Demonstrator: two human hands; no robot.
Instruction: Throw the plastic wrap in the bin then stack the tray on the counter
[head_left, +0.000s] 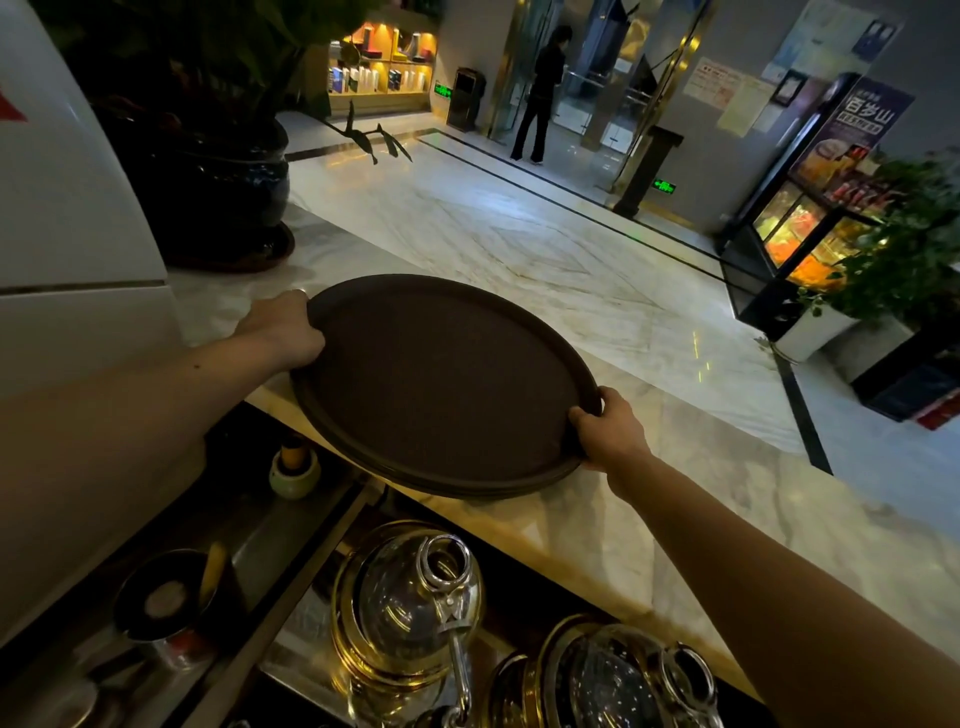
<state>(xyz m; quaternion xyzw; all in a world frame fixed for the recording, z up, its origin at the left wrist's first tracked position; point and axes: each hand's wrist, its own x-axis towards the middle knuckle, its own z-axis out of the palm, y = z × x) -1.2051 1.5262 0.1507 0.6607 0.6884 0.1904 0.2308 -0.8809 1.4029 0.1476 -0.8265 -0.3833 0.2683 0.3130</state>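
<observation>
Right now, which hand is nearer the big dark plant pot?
Left. The left hand grips the tray's rim just below the plant pot; the right hand holds the opposite rim.

Both hands grip a round dark-brown plastic tray at opposite rims, left hand and right hand, over other trays on the pale marble surface.
</observation>
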